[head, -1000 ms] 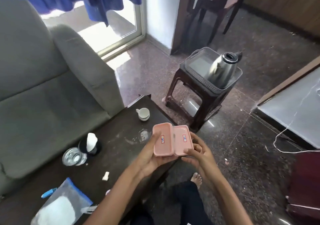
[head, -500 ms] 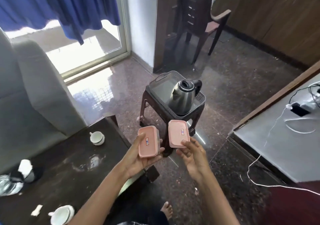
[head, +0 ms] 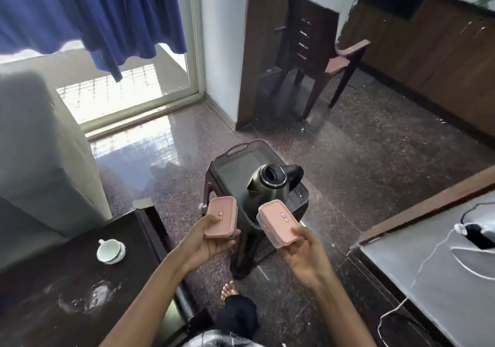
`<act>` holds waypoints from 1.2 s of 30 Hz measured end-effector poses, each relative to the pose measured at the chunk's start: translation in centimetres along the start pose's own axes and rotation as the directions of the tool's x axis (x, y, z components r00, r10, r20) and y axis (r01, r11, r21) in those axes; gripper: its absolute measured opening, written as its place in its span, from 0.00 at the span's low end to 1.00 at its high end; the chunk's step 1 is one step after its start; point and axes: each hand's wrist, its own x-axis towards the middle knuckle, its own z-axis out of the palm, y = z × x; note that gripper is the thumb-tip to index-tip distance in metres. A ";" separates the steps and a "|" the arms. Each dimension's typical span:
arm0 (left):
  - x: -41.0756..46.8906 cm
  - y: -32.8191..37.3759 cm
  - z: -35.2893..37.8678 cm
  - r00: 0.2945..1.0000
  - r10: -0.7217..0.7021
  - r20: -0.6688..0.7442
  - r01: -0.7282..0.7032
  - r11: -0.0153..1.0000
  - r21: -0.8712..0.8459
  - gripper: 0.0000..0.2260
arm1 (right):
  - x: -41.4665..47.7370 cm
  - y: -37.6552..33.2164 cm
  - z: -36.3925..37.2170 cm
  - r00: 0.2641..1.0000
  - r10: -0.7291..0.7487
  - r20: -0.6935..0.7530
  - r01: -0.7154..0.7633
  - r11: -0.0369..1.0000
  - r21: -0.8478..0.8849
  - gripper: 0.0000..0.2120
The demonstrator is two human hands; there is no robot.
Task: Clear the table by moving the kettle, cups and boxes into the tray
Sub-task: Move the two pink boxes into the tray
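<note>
One pink lidded box (head: 221, 217) is gripped in the left hand (head: 206, 242), another (head: 278, 222) in the right hand (head: 305, 255), fingers closed on each. The tray (head: 235, 151) lies just ahead and below, on a stool; bare floor is offered beyond the kettle (head: 269, 186), which blocks the right hand's near corner. A cup (head: 109, 251) remains on the tabletop (head: 67, 293).

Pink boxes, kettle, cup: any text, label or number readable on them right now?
Left box: small red-and-blue sticker on the lid, print too blurred to read.
Right box: same kind of sticker, also too blurred to read.
Kettle: no lettering visible.
Cup: no lettering visible.
No text can be read anywhere.
</note>
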 end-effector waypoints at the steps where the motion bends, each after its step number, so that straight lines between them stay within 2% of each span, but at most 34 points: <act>1: 1.1 0.7 0.5 1.000 0.020 -0.018 -0.020 1.000 0.007 0.09 | 0.8 -1.4 0.1 1.000 -0.012 0.010 0.012 1.000 -0.018 0.12; 3: 3.3 2.5 1.3 0.995 0.081 -0.051 -0.080 0.997 0.021 0.10 | 2.5 -4.2 0.5 0.999 -0.039 0.032 0.039 0.999 -0.029 0.11; 6: 6.4 5.4 2.4 0.971 0.189 -0.144 -0.180 0.981 0.073 0.18 | 5.6 -8.1 1.4 0.996 -0.038 0.080 0.040 0.999 -0.021 0.11; 8: 7.6 7.1 3.0 0.952 0.233 -0.197 -0.220 0.972 0.084 0.18 | 7.8 -10.1 2.3 0.993 -0.026 0.114 0.029 0.999 -0.030 0.11; 12: 9.7 9.1 3.1 0.923 0.271 -0.271 -0.274 0.961 0.030 0.10 | 12.7 -13.4 5.3 0.984 0.010 0.179 -0.001 0.999 -0.047 0.20; 14: 10.8 9.4 3.0 0.903 0.285 -0.322 -0.293 0.956 0.024 0.04 | 15.7 -14.7 7.2 0.977 0.058 0.207 -0.041 0.995 -0.086 0.16; 16: 11.7 9.9 3.3 0.878 0.289 -0.380 -0.304 0.952 0.022 0.03 | 19.4 -15.4 9.3 0.979 0.099 0.178 -0.067 0.982 -0.177 0.11; 19: 13.3 10.4 3.9 0.822 0.271 -0.502 -0.302 0.953 0.021 0.09 | 25.7 -15.3 11.5 0.989 0.126 0.076 -0.079 0.890 -0.449 0.13; 22: 14.9 10.4 3.8 0.776 0.241 -0.582 -0.283 0.959 0.020 0.15 | 31.6 -13.9 12.2 0.984 0.180 -0.018 -0.151 0.763 -0.628 0.17; 26: 16.7 10.6 4.5 0.757 0.204 -0.621 -0.234 0.972 0.034 0.16 | 37.2 -10.5 11.9 0.984 0.163 -0.076 -0.162 0.620 -0.767 0.11; 29: 18.2 11.1 4.9 0.718 0.222 -0.660 -0.199 0.974 0.111 0.18 | 40.5 -7.5 11.8 0.986 0.141 -0.084 -0.147 0.526 -0.838 0.12; 31: 18.9 11.1 5.0 0.703 0.220 -0.676 -0.175 0.975 0.135 0.20 | 42.3 -5.9 11.9 0.987 0.121 -0.105 -0.151 0.483 -0.862 0.13; 36: 19.0 9.2 5.0 0.686 0.190 -0.702 -0.155 0.981 0.114 0.16 | 45.1 -2.9 11.8 0.987 0.114 -0.116 -0.155 0.435 -0.887 0.12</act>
